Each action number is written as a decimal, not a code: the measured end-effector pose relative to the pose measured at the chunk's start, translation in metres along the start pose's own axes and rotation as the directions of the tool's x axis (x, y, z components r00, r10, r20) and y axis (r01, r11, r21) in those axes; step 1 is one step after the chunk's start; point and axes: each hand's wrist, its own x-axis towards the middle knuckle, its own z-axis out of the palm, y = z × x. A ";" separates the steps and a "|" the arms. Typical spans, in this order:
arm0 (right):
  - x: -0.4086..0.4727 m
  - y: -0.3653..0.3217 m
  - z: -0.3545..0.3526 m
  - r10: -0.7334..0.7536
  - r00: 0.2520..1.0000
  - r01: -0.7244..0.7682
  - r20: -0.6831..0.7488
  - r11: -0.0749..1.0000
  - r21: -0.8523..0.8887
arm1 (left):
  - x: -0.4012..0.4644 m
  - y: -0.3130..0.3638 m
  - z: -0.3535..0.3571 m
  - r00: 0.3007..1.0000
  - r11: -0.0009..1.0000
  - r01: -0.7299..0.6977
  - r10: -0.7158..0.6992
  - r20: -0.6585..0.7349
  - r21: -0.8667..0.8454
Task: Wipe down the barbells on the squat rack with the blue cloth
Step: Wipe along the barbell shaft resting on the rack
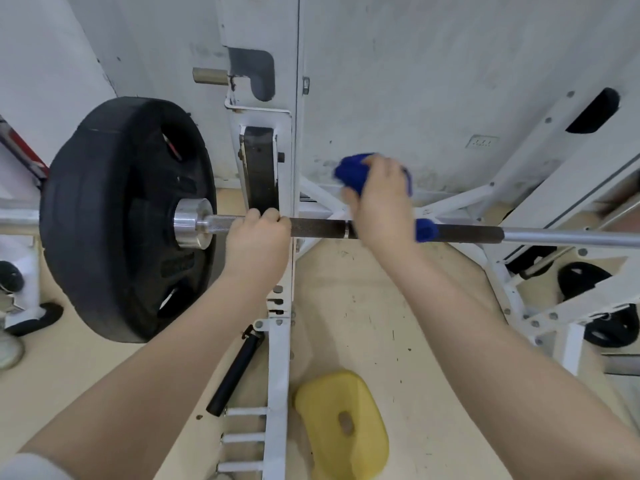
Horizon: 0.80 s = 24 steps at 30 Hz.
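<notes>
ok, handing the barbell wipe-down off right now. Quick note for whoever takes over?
Left hand: grips the barbell just inside the black plate, beside the white rack upright, steadying it.
Right hand: holds the blue cloth wrapped round the bar's dark knurled section; cloth shows above the hand and at its right edge.
Done: cannot tell from this view how much of the bar is already wiped.
Left: the bare steel stretch to the right of the cloth, probably the part under the left hand, then any other bars on the rack.

Cloth point(360, 173) on barbell point(318, 227), seemingly right of plate point(128, 220).
</notes>
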 end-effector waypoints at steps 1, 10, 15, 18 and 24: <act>-0.010 -0.012 0.017 -0.115 0.988 0.119 0.107 0.993 -0.026 | 0.000 -0.002 0.003 1.000 1.000 0.003 -0.003 -0.018 -0.010; -0.022 -0.020 0.063 -0.221 0.947 0.228 0.231 0.974 0.000 | -0.001 -0.012 0.021 0.989 0.985 -0.082 0.062 -0.132 -0.151; -0.017 -0.004 0.060 -0.321 0.933 0.347 0.165 0.923 -0.169 | 0.000 0.000 0.013 1.000 0.997 0.001 -0.003 -0.028 -0.080; -0.009 0.034 0.044 -0.177 0.982 0.189 0.070 0.951 -0.245 | -0.002 0.004 0.013 0.998 0.995 0.057 -0.058 -0.019 -0.077; -0.014 0.014 0.050 -0.069 0.995 0.084 0.072 0.967 -0.241 | -0.003 0.007 0.013 0.996 0.993 0.092 -0.091 0.019 -0.073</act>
